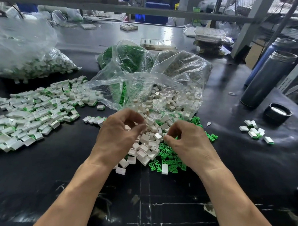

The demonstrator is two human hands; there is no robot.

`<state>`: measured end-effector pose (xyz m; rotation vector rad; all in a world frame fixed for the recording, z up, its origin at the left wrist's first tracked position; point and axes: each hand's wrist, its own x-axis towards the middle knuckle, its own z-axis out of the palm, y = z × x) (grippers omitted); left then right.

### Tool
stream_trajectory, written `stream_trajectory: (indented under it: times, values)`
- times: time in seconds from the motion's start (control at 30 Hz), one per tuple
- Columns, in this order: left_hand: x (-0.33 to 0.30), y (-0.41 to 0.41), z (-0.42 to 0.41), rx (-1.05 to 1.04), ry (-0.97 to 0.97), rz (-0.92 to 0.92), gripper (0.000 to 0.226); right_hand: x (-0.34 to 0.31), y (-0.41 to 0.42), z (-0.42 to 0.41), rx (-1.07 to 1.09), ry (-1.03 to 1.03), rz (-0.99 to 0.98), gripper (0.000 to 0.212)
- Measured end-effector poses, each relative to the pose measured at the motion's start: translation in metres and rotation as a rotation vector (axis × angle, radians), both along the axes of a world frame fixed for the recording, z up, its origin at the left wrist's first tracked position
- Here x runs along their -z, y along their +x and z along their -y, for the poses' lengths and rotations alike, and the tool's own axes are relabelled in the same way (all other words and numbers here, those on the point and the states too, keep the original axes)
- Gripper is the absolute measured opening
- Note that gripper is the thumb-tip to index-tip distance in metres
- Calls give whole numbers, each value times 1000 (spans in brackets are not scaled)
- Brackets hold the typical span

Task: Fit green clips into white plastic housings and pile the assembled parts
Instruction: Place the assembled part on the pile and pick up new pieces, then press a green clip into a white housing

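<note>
2 hands hover over loose white housings (147,147) and green clips (169,156) heaped on the black surface (61,169). Left hand (117,137) and right hand (186,142) curl fingers; whether either grip holds anything, I cannot tell. Assembled parts (34,112) lie piled left, pointing every way.

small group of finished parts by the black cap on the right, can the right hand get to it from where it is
Probably yes. The small group lies in the open on the black table, to the outer side of the right hand, with only bare tabletop between them.
</note>
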<state>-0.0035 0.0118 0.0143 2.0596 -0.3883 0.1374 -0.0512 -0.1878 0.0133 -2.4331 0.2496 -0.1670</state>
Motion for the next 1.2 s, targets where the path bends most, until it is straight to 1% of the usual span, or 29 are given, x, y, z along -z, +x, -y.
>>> stream_trajectory:
  times: [0.07,0.13,0.23,0.37,0.53,0.7,0.87,0.97,1.03,1.1,1.2]
  values:
    - [-3,-1,2,4,-130,-38,22,-1,1,-2,20,184,90,14]
    - [-5,-3,4,12,-213,-59,28,-2,2,-6,20,359,153,10]
    - [-5,-6,8,46,-286,-80,31,1,1,-12,-15,515,226,15]
    - [-5,-9,14,96,-379,-124,27,5,2,-18,-59,577,282,21]
    - [-3,-10,17,58,-491,-188,24,6,3,-21,-90,613,330,26]
    - [-5,-12,18,95,-629,-263,30,4,0,-20,-101,665,358,26]
    - [-5,-10,18,70,-720,-366,34,3,0,-21,-102,707,362,20]
    - [-5,-10,19,73,-803,-410,29,3,1,-22,-63,803,373,14]
    - [-5,-10,20,82,-842,-436,31,3,1,-22,-56,858,372,10]
    - [-5,-10,21,90,-857,-459,34,3,1,-21,-55,867,370,8]
    - [-5,-10,22,93,-840,-477,29,3,0,-20,-47,896,356,7]
